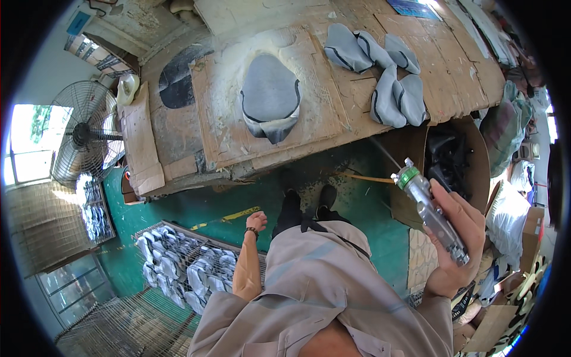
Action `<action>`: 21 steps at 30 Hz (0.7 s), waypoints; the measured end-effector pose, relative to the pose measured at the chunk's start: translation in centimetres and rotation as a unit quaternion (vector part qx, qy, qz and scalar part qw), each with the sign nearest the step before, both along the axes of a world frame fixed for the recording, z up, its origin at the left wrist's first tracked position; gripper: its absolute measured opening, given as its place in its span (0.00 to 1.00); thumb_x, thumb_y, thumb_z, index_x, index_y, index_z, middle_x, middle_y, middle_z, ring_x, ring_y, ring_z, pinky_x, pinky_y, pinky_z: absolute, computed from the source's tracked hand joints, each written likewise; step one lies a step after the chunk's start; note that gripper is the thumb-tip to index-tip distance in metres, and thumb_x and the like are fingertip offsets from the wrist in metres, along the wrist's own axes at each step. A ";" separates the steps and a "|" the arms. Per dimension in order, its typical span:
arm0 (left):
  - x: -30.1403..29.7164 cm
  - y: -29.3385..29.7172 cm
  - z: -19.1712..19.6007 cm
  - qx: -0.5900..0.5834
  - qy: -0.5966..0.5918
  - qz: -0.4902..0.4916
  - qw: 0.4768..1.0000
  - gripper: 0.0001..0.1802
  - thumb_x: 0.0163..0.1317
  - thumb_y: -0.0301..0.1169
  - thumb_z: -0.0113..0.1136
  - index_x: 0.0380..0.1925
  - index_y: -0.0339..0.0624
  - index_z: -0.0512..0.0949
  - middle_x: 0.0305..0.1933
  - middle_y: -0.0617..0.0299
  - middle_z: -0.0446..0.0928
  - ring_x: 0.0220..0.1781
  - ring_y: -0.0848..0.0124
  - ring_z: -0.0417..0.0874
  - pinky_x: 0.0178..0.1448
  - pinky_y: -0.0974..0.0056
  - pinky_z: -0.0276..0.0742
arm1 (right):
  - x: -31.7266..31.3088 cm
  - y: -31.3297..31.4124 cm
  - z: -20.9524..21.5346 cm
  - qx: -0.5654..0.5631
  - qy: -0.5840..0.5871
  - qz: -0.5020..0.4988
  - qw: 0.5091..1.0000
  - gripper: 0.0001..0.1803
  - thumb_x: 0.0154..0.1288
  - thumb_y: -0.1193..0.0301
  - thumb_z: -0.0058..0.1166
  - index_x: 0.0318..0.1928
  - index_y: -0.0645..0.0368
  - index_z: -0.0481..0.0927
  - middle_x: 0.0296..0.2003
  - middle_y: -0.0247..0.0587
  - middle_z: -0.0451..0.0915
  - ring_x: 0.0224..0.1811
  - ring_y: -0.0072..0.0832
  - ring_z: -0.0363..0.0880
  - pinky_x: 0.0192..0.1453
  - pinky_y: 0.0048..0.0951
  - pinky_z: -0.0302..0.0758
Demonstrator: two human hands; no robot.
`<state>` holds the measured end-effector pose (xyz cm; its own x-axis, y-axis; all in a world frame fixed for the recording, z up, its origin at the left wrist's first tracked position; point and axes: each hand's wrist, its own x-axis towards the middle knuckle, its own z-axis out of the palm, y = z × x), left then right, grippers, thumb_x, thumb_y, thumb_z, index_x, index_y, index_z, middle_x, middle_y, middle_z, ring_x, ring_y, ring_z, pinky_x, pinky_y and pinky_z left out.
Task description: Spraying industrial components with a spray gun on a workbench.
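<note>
My right hand [461, 221] wraps elongated silver metal spray gun [429, 208]; left hand [257, 221] half-curled, contents unclear. Likely spraying step; next move needs aim at oval grey fabric piece [270, 89] near cardboard-covered surface's [455, 77] front edge.

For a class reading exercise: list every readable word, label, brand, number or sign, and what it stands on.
No text can be read.
Blue sheet at the picture's top edge: any print too small or blurred.
Spray gun in the right hand: no readable lettering.

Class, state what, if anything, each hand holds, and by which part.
The right hand holds a spray gun by its handle; the left hand shows nothing held.
</note>
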<state>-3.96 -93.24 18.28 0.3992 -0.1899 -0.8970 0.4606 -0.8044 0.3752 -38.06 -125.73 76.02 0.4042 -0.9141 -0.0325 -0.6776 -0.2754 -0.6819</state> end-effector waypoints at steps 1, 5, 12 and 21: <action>0.1 -0.2 0.0 -0.011 0.003 0.000 1.000 0.19 0.71 0.38 0.64 0.58 0.46 0.81 0.49 0.61 0.86 0.47 0.67 0.88 0.49 0.55 0.85 | 0.0 -0.1 0.0 0.007 -0.002 -0.008 1.000 0.31 0.50 0.75 0.64 0.59 0.60 0.86 0.44 0.46 0.86 0.48 0.37 0.82 0.58 0.32 0.75; 0.0 -0.8 0.4 -0.001 -0.022 0.018 1.000 0.15 0.66 0.32 0.64 0.52 0.47 0.85 0.43 0.65 0.87 0.41 0.71 0.88 0.40 0.60 0.85 | -0.5 -0.1 -0.2 0.010 -0.035 -0.001 0.999 0.33 0.50 0.76 0.65 0.61 0.60 0.85 0.44 0.47 0.85 0.49 0.37 0.82 0.60 0.32 0.74; 0.7 -5.4 3.1 -0.160 -0.153 0.092 0.971 0.15 0.66 0.26 0.65 0.52 0.43 0.84 0.40 0.66 0.85 0.36 0.77 0.84 0.35 0.69 0.80 | -1.6 0.1 -0.8 -0.026 -0.046 0.045 0.998 0.26 0.54 0.57 0.58 0.47 0.63 0.91 0.37 0.44 0.86 0.37 0.32 0.79 0.47 0.30 0.72; 5.1 -22.6 13.3 -0.363 -0.512 0.106 0.772 0.14 0.68 0.29 0.67 0.52 0.39 0.83 0.49 0.59 0.84 0.50 0.66 0.84 0.54 0.61 0.81 | -4.7 -1.3 -1.5 -0.036 -0.088 0.166 0.981 0.28 0.52 0.71 0.66 0.56 0.66 0.86 0.34 0.45 0.83 0.32 0.33 0.82 0.39 0.29 0.76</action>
<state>1.17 -115.86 31.57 0.9190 -0.3271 0.2203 -0.2835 -0.1594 0.9457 -42.75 -127.05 74.54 0.6742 -0.7280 0.1243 -0.4148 -0.5125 -0.7518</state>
